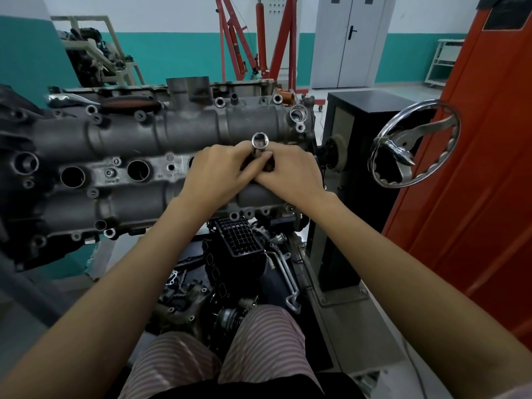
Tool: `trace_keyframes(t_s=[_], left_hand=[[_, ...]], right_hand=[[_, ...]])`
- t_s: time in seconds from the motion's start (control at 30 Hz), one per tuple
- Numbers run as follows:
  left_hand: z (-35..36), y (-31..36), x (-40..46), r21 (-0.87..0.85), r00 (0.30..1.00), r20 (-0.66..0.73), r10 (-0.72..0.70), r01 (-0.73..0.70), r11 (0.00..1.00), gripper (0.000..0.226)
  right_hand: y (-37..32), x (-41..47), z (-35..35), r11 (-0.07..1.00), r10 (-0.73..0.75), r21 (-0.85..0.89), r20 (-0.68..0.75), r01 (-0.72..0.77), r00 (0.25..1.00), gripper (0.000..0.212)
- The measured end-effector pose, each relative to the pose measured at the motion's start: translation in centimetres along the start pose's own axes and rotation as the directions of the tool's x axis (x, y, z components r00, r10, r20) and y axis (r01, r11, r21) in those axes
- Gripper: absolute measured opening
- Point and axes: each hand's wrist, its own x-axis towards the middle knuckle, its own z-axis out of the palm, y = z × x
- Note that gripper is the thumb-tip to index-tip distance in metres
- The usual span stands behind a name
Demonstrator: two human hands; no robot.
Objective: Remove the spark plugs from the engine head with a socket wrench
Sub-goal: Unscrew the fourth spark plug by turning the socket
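Grey cast metal, grimy and dull: engine head (161, 131) mounted on its side, spanning from far left edge to just right of centre. Two round spark plug wells (72, 176) gaping dark along the pale middle strip, with a second one (138, 170) just right of the first; further wells hidden behind the hands. Small bolt holes and bosses dotted along upper and lower edges.

At centre, left hand (213, 174) and right hand (290, 175) pressed together over the middle strip, fingers of both curled round a dark shaft. Shiny chrome socket (260, 140) poking up just above the knuckles, open end facing the camera; whatever lies below the fingers not visible. Both forearms reaching in from the lower corners.

Under the head, black ribbed intake part (239, 240) and loose engine bits crowding the space ahead of the striped trousers (259, 341).

Right of the head, black stand column (345, 156) close beside the right wrist, then chrome handwheel (414, 144) near, and an orange panel (475, 174) closing off the right side. Behind, red engine hoist (259, 38) well apart, open floor by the grey double door (349, 41).
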Motion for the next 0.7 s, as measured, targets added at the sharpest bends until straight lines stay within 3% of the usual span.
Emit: trace_keyframes(t_s=[0.1,0.2,0.3,0.5,0.57,0.7], left_hand=[[-0.2,0.06,-0.13,-0.024,1.0,-0.007,0.019,-0.019,1.0,0.056],[-0.26,0.6,-0.21,-0.026,1.0,-0.009,0.022,-0.022,0.999,0.042],[-0.06,0.61,-0.18,0.013,0.999,-0.029,0.022,-0.021,1.0,0.034],[-0.19,0.14,-0.21,-0.033,1.0,0.001,0.013,-0.013,0.999,0.058],[-0.34,0.34,-0.23,-0.061,1.0,0.003,0.021,-0.02,0.998,0.052],[-0.2,0.64,-0.11,-0.004,1.0,-0.004,0.006,-0.006,1.0,0.032]], right_hand=[[0.09,-0.05,-0.1,1.0,0.003,0.025,0.009,-0.003,1.0,0.014],[0.22,0.01,0.02,0.998,-0.035,-0.058,0.049,0.038,0.998,0.011],[0.13,0.02,0.1,0.999,-0.037,-0.028,0.036,0.039,0.999,0.019],[0.11,0.01,-0.01,0.999,0.007,0.051,-0.002,-0.007,1.0,0.017],[0.03,-0.05,-0.09,0.999,-0.017,0.029,0.012,0.017,1.0,0.025],[0.15,-0.06,-0.03,0.998,-0.044,-0.051,0.042,0.046,0.998,0.015]])
